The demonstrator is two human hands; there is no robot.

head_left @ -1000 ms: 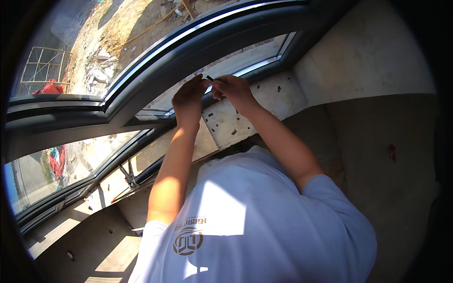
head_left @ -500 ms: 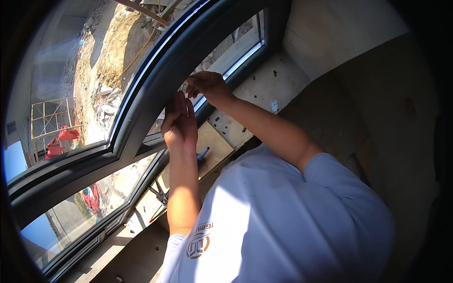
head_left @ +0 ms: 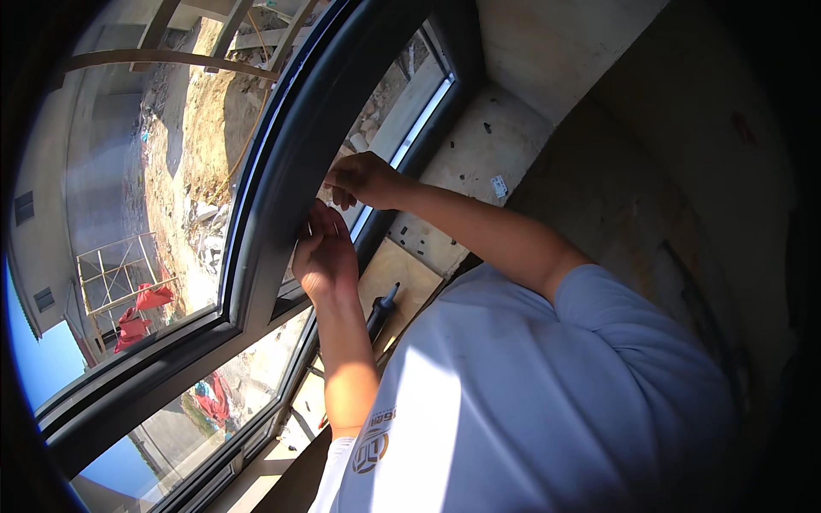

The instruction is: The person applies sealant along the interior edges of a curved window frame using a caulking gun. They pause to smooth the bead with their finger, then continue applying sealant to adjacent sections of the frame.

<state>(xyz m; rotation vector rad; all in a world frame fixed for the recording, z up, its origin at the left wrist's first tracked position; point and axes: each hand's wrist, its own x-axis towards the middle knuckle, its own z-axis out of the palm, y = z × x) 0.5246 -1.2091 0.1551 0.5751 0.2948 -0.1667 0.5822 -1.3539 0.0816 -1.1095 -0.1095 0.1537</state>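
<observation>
A dark grey window sash (head_left: 282,162) stands swung at an angle, and both my hands are at its inner edge. My left hand (head_left: 327,261) is palm up against the frame, fingers stretched upward and slightly bent, with no object visible in it. Just above and to the right, my right hand (head_left: 368,181) is closed, its thumb and fingertips pinched together near the frame. Whatever lies between those fingertips is too small or hidden to make out. Below the hands, on the sill (head_left: 402,272), lies a dark tool (head_left: 382,309) with a tapered blue-grey tip.
Small dark bits and a small pale label (head_left: 499,185) lie on the wall ledge (head_left: 470,162) to the right. Lower left is another glazed pane (head_left: 192,410). Outside, rubble (head_left: 205,227), a metal scaffold frame (head_left: 111,274) and red cloths (head_left: 154,296) show through the glass.
The view has shifted, so the sash and the outside scene sit differently. Both hands stay at the sash edge, the right still pinched, the left still with fingers up. More of the dark tool shows.
</observation>
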